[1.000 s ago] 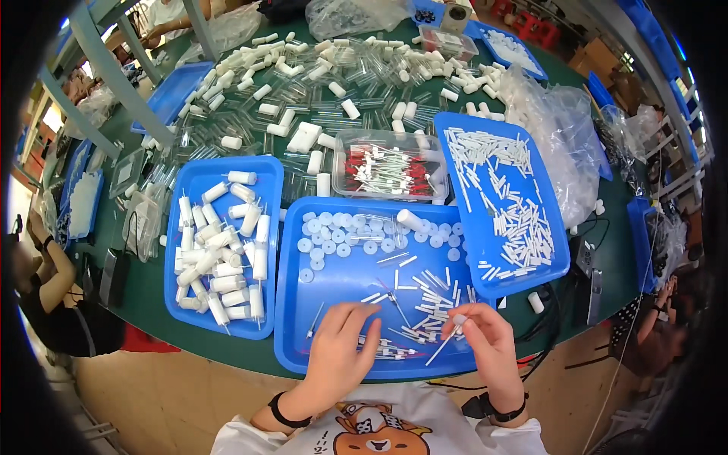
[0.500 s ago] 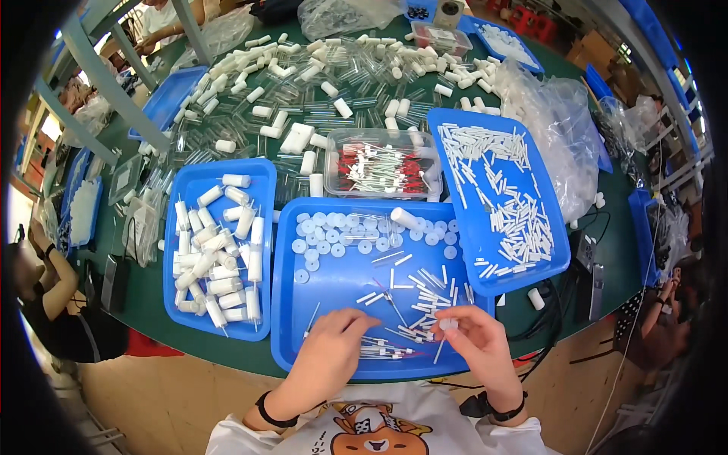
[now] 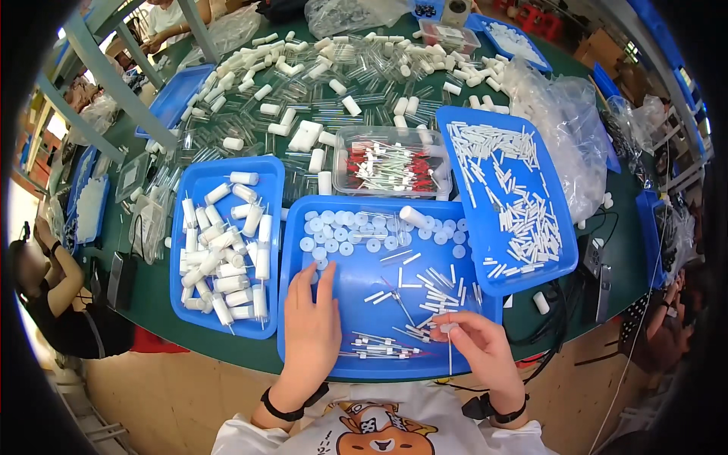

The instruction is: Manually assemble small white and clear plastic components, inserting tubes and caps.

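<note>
My left hand [image 3: 312, 322] is over the left part of the large blue tray [image 3: 409, 367], fingers stretched and apart, fingertips beside the lowest of several translucent white discs [image 3: 328, 246]. Nothing shows in its grip. At the tray's lower right, my right hand [image 3: 479, 341] pinches a small translucent disc [image 3: 447, 327] between thumb and fingers. A thin white rod [image 3: 450, 356] points down from that disc. Loose short white tubes [image 3: 438, 282] lie in the tray beyond this hand. Between the hands, thin rods with small white collars [image 3: 379, 346] form a pile.
At left stands a blue tray [image 3: 179, 292] of white cylinders with thin pins. A tilted blue tray [image 3: 557, 267] of short white tubes overlaps the middle tray's right edge. Behind is a clear box [image 3: 341, 182] of red-and-white sticks. Clear tubes and white caps [image 3: 351, 105] cover the far table.
My left hand has moved up and left toward the discs, its fingers straightening. The right hand keeps the disc, with the rod now pointing straighter down. The view has shifted slightly.
</note>
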`<state>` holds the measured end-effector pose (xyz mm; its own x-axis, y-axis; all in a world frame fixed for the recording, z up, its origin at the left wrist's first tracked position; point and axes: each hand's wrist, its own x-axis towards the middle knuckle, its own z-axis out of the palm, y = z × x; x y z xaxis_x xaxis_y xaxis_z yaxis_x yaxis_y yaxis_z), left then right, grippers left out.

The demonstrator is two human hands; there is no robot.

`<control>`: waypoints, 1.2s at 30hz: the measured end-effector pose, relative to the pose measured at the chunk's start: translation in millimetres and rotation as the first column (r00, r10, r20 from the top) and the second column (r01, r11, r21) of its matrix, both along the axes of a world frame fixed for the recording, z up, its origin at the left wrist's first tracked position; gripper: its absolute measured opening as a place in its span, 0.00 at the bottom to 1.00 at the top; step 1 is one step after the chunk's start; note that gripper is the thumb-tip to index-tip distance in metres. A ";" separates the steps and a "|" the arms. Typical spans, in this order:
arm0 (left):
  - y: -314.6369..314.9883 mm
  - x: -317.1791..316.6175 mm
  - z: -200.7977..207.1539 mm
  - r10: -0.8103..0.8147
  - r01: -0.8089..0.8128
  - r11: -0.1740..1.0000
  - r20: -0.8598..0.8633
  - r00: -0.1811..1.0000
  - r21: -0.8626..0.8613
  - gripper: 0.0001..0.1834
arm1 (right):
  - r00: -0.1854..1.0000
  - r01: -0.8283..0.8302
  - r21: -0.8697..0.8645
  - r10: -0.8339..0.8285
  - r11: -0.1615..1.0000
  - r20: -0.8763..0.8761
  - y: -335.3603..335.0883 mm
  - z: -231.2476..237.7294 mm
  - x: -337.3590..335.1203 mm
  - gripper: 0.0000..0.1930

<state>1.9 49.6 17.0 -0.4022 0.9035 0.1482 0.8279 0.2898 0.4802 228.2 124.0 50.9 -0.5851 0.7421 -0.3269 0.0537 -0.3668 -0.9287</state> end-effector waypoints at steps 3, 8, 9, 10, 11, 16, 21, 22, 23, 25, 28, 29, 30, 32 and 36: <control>-1.7 -5.9 -4.9 0.011 -0.012 1.000 0.024 1.000 0.028 0.26 | 1.000 -0.026 0.004 0.026 1.000 0.003 2.1 1.8 0.6 0.13; -0.8 -8.6 -6.5 0.024 -0.030 0.996 0.076 0.997 0.079 0.23 | 0.998 -0.047 0.034 0.048 0.998 -0.037 3.8 -2.9 1.5 0.13; -0.8 -8.6 -6.7 0.028 -0.036 0.995 0.086 0.996 0.090 0.23 | 0.998 -0.052 0.031 0.053 0.998 -0.039 3.9 -3.1 1.5 0.13; -0.8 -8.8 -6.8 0.033 -0.042 0.994 0.095 0.995 0.101 0.23 | 0.998 -0.051 0.018 0.051 0.999 -0.035 3.7 -1.9 0.5 0.13; -0.9 -8.7 -5.7 0.012 -0.028 0.991 0.127 0.992 0.130 0.23 | 0.998 -0.049 0.006 0.049 0.999 -0.032 3.4 0.6 -1.2 0.14; -4.6 -0.4 13.2 -0.095 0.024 0.974 0.314 0.945 0.224 0.22 | 0.996 -0.067 -0.003 0.067 0.998 -0.057 4.3 5.8 -2.8 0.14; -14.8 10.8 17.3 -0.243 0.003 0.955 0.781 0.575 0.295 0.17 | 0.991 -0.092 0.131 0.104 0.987 -0.090 7.2 2.4 -1.4 0.14; -15.8 13.7 17.9 -0.259 -0.010 0.953 0.835 0.485 0.302 0.16 | 0.992 -0.077 0.107 0.087 0.991 -0.090 6.7 4.0 -2.6 0.14; -17.5 15.6 16.6 -0.269 0.002 0.957 0.880 0.391 0.291 0.15 | 0.994 -0.063 0.084 0.070 0.995 -0.089 5.6 7.0 -4.9 0.14; -20.2 19.0 14.3 -0.275 0.028 0.961 0.943 0.190 0.274 0.14 | 0.994 -0.050 0.074 0.057 0.996 -0.094 4.9 8.0 -5.7 0.14; -18.2 21.1 22.1 -0.249 0.075 0.967 0.962 0.114 0.241 0.15 | 0.993 -0.045 0.073 0.052 0.996 -0.105 4.4 7.9 -4.7 0.15; -18.1 21.3 22.2 -0.240 0.087 0.969 0.966 0.099 0.232 0.15 | 0.994 -0.036 0.046 0.041 0.998 -0.104 3.7 10.8 -5.0 0.15; -18.3 21.9 20.7 -0.243 0.088 0.968 0.966 0.088 0.235 0.15 | 0.994 -0.027 0.018 0.029 0.999 -0.104 3.2 12.2 -5.3 0.15; -18.3 23.1 17.6 -0.252 0.092 0.965 0.966 0.065 0.245 0.15 | 0.990 -0.021 0.015 0.023 1.000 -0.141 1.9 11.4 -5.2 0.15; -17.8 24.3 16.7 -0.249 0.107 0.966 0.960 0.128 0.236 0.13 | 0.987 -0.034 0.045 0.040 0.998 -0.158 1.4 8.6 -5.4 0.15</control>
